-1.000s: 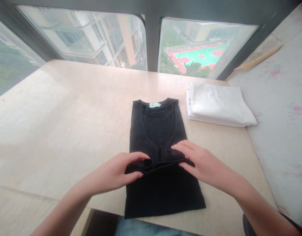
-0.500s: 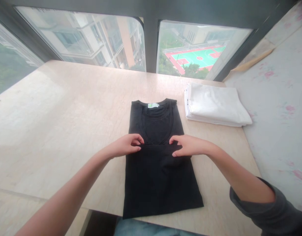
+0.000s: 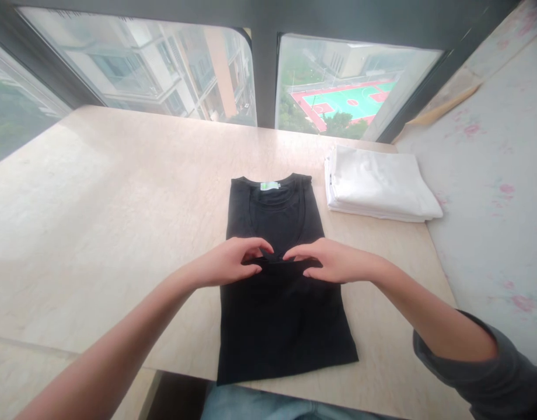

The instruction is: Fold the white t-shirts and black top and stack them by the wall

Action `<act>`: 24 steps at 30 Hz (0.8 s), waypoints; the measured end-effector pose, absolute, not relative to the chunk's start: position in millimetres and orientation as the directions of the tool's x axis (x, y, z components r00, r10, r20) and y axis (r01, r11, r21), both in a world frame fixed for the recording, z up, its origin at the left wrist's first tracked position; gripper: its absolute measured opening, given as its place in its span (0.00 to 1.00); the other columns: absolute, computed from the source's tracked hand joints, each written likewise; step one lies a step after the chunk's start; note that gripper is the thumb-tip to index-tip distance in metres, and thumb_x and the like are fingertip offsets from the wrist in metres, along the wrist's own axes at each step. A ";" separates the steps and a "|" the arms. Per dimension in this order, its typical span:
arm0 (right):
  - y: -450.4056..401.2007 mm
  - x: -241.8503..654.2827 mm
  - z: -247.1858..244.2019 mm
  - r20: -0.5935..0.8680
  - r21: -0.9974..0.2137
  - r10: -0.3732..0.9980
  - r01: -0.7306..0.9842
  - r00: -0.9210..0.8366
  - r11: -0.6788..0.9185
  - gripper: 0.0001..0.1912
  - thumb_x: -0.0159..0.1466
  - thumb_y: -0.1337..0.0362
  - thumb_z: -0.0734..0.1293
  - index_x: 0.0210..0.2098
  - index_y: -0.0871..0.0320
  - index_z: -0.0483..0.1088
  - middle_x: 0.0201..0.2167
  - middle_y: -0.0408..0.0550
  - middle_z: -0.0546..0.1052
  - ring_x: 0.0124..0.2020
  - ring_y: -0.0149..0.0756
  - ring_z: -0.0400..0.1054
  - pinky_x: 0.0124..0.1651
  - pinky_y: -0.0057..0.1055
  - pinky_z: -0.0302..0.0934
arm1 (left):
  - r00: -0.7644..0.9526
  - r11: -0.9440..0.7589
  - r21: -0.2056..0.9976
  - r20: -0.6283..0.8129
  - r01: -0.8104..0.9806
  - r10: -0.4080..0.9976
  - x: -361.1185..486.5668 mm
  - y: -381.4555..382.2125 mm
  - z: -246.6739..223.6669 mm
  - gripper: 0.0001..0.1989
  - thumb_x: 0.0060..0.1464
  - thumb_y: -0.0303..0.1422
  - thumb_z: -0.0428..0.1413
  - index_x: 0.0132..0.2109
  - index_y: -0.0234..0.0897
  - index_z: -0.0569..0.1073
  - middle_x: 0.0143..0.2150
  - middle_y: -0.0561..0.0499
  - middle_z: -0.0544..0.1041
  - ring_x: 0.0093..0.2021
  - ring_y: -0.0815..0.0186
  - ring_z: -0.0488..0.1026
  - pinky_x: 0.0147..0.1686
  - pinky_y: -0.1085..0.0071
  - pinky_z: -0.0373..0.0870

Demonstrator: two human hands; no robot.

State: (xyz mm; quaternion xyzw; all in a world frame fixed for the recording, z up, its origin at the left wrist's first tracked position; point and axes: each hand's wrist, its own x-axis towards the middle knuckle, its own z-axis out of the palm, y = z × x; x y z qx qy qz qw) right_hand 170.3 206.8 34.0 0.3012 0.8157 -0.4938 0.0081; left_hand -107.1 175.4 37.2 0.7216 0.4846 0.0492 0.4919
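Observation:
A black T-shirt (image 3: 286,326) lies folded narrow, its neckline and pale label at the far end. Across its middle runs a straight edge where the near layer meets the neck part. My left hand (image 3: 233,261) is over the left part of that edge, thumb on the near side and fingers beyond, with a gap between them. Mirroring it on the right, my right hand (image 3: 332,261) has its thumb and fingers apart over the same edge. Whether the fingertips touch the cloth is hard to tell.
White folded cloths (image 3: 382,184) lie stacked at the back right, near the flowered wall (image 3: 491,198). The pale tabletop (image 3: 119,216) stretches left and back to the windows. Its front edge is close to my lap, and the shirt's hem reaches that edge.
Both hands have moved inward along the edge, and their fingertips are now closer together. The shirt's fold looks the same, and the view has shifted slightly.

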 end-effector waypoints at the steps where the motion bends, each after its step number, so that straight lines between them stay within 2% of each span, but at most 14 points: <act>1: 199.5 172.8 39.3 -0.284 -0.807 0.492 0.482 -0.823 0.341 0.27 0.62 0.70 0.64 0.61 0.48 0.69 0.55 0.43 0.76 0.54 0.37 0.72 0.56 0.32 0.64 | 0.536 -0.063 0.766 -0.385 0.639 0.751 -108.1 165.3 44.3 0.21 0.57 0.34 0.55 0.58 0.47 0.72 0.49 0.50 0.79 0.46 0.60 0.76 0.45 0.67 0.70; 6: 181.1 179.8 44.7 -0.235 -0.815 0.510 0.453 -0.828 0.360 0.24 0.64 0.70 0.63 0.58 0.49 0.71 0.46 0.43 0.81 0.48 0.35 0.75 0.53 0.30 0.66 | 0.562 -0.135 0.768 -0.325 0.626 0.761 -109.6 130.3 57.7 0.22 0.59 0.32 0.54 0.59 0.51 0.71 0.50 0.52 0.80 0.48 0.61 0.76 0.52 0.65 0.70; 10: 198.0 174.8 27.8 -0.250 -0.781 0.533 0.494 -0.808 0.383 0.22 0.62 0.70 0.64 0.54 0.49 0.74 0.49 0.43 0.79 0.49 0.37 0.74 0.55 0.32 0.64 | 0.536 -0.103 0.780 -0.320 0.617 0.781 -108.1 151.8 38.0 0.20 0.58 0.30 0.51 0.57 0.46 0.73 0.55 0.51 0.78 0.53 0.60 0.75 0.55 0.64 0.70; 13: 216.8 167.7 16.8 -0.308 -0.766 0.519 0.531 -0.797 0.361 0.22 0.61 0.67 0.67 0.54 0.49 0.74 0.53 0.43 0.78 0.52 0.39 0.73 0.55 0.33 0.64 | 0.511 -0.075 0.766 -0.349 0.638 0.785 -107.1 180.4 21.2 0.21 0.56 0.31 0.53 0.57 0.44 0.73 0.55 0.48 0.77 0.54 0.58 0.74 0.53 0.63 0.71; 18: 226.2 153.7 5.7 -0.414 -0.682 0.548 0.646 -0.727 0.343 0.15 0.63 0.54 0.68 0.46 0.53 0.77 0.46 0.48 0.80 0.43 0.42 0.74 0.44 0.32 0.66 | 0.478 -0.121 0.684 -0.360 0.720 0.801 -100.9 196.8 4.1 0.19 0.56 0.33 0.54 0.54 0.42 0.76 0.50 0.46 0.80 0.46 0.58 0.76 0.43 0.66 0.71; 21: 219.5 147.0 2.5 -0.351 -0.642 0.618 0.661 -0.703 0.388 0.12 0.66 0.56 0.66 0.44 0.54 0.76 0.43 0.47 0.80 0.41 0.40 0.74 0.41 0.32 0.64 | 0.455 -0.169 0.641 -0.311 0.749 0.835 -98.2 191.6 0.7 0.17 0.58 0.34 0.53 0.53 0.42 0.75 0.47 0.47 0.80 0.45 0.58 0.76 0.43 0.65 0.70; 24: 214.0 144.0 -2.7 -0.268 -0.609 0.646 0.645 -0.715 0.461 0.08 0.67 0.60 0.66 0.43 0.54 0.75 0.42 0.47 0.80 0.42 0.39 0.73 0.44 0.33 0.63 | 0.437 -0.210 0.599 -0.261 0.772 0.861 -99.0 187.3 -2.7 0.16 0.60 0.32 0.51 0.53 0.41 0.75 0.48 0.47 0.79 0.46 0.58 0.76 0.46 0.63 0.70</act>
